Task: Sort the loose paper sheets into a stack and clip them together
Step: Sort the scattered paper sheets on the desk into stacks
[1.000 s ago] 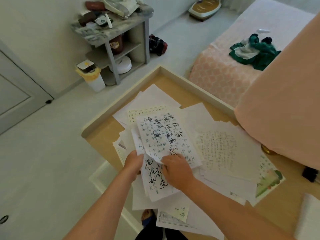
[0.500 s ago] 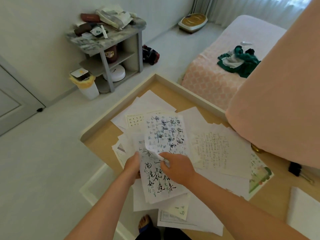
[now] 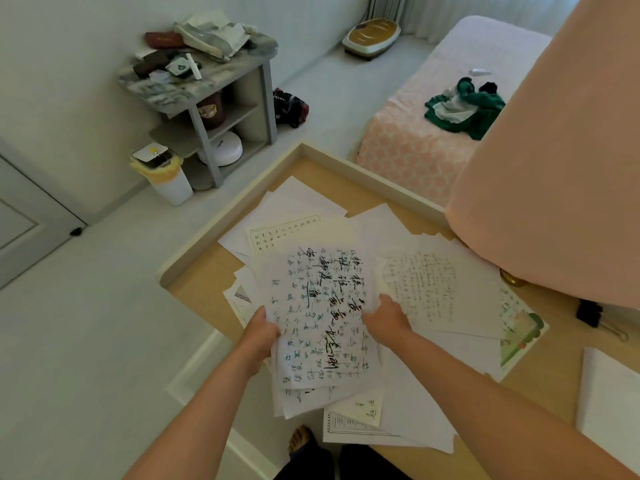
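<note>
Several loose paper sheets (image 3: 426, 292) lie fanned over a wooden table (image 3: 204, 289) with a raised pale rim. A small stack of calligraphy sheets (image 3: 322, 317), covered in black brush writing, is held between both hands near the table's front left. My left hand (image 3: 261, 329) grips the stack's left edge. My right hand (image 3: 384, 317) holds its right edge, thumb on top. A black binder clip (image 3: 588, 313) lies on the table at the far right, apart from both hands.
A large peach cloth-covered shape (image 3: 554, 168) overhangs the table's right side. A white pad (image 3: 609, 403) sits at the right front. A cluttered grey shelf (image 3: 207, 98), a small bin (image 3: 166, 174) and a pink bed (image 3: 415, 133) stand beyond the table.
My right hand has laid the top calligraphy sheet onto the one my left hand holds and slid to the right edge. The two sheets now sit roughly squared together.
</note>
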A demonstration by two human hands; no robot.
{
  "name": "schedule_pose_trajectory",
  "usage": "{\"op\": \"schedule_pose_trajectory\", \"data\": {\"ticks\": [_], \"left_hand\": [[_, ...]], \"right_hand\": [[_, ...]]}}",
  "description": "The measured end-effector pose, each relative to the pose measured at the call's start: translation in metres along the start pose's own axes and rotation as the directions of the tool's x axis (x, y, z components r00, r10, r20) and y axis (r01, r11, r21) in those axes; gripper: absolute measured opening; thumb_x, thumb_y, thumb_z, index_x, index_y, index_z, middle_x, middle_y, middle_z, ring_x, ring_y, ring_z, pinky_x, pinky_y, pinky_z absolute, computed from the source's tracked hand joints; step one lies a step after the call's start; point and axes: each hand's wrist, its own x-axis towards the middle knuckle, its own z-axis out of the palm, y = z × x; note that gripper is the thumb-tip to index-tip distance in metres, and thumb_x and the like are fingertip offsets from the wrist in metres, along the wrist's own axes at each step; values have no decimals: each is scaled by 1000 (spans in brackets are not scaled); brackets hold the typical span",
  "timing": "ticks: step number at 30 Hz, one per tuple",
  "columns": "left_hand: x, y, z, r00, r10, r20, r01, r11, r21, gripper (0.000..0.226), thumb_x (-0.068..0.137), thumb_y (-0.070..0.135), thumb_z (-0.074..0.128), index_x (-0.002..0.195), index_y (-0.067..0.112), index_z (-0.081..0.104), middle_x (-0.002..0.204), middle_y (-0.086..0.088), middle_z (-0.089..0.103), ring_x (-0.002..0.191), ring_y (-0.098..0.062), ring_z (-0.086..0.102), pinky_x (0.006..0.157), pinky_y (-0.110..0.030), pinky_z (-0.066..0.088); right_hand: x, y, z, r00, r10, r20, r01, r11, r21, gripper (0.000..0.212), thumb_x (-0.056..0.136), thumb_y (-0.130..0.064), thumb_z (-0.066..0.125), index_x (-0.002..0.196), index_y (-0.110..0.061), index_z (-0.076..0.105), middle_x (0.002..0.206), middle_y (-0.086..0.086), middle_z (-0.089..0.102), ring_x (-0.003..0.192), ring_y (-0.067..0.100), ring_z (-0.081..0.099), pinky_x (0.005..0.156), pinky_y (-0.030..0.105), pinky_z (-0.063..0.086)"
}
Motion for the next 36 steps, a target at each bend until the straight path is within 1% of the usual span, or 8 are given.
{"op": "schedule_pose_trajectory", "data": {"ticks": [2,5,12,16,20,28,32,36], "left_hand": [[-1,-3,3,1000,-19,6,18,1000,18,32,94,9,58,124,20,52,116,-3,66,103,-29,66,90,-48,55],[6,-7,11,995,52,-80,-39,987,157,49,92,12,65,137,14,47,131,-6,61,113,-28,62,98,-50,51],[2,6,16,990,17,140,1,992,-127,37,92,4,66,125,17,56,117,-8,70,100,-30,70,85,-52,58],[4,11,28,986,155,61,-163,972,167,32,92,4,62,119,21,59,121,-7,66,104,-23,65,88,-38,55],[13,13,29,894,345,-284,-113,790,603,50,90,14,61,138,20,48,141,-6,48,131,-28,40,97,-37,42],[24,28,39,912,164,-375,91,812,577,87,81,26,77,150,11,25,151,-15,29,138,-35,27,104,-44,37],[30,29,37,925,95,-368,119,848,517,82,80,18,76,147,10,28,146,-16,29,128,-36,41,93,-42,45],[35,29,32,951,57,-305,54,938,342,58,85,14,71,135,10,41,126,-6,53,100,-25,56,77,-34,48]], "right_hand": [[-6,2,3,989,-77,130,88,993,-77,59,95,-33,56,147,-12,36,148,15,31,124,32,48,100,38,46],[-11,5,13,977,-163,141,176,981,-83,60,96,-31,56,149,-14,33,146,15,32,128,31,43,104,37,41],[3,18,-3,998,-13,63,-21,856,516,74,86,-30,75,148,-18,37,140,9,48,125,27,52,103,39,44],[15,37,-19,999,-15,33,-2,892,453,29,86,-15,75,112,-6,66,111,14,70,94,25,68,89,45,58],[29,54,-31,982,118,-146,-51,917,396,31,93,-8,59,124,-7,60,116,12,66,100,30,64,79,35,55],[60,35,-37,982,47,-184,30,918,394,34,92,-2,57,125,-13,58,112,10,67,86,26,65,59,28,52],[73,14,-16,998,0,-69,15,975,221,51,87,-10,63,135,-19,50,123,11,58,103,31,61,72,37,59],[70,0,5,998,-5,-60,15,986,163,59,90,-8,60,145,-19,42,138,12,40,113,30,53,77,35,56]]}}
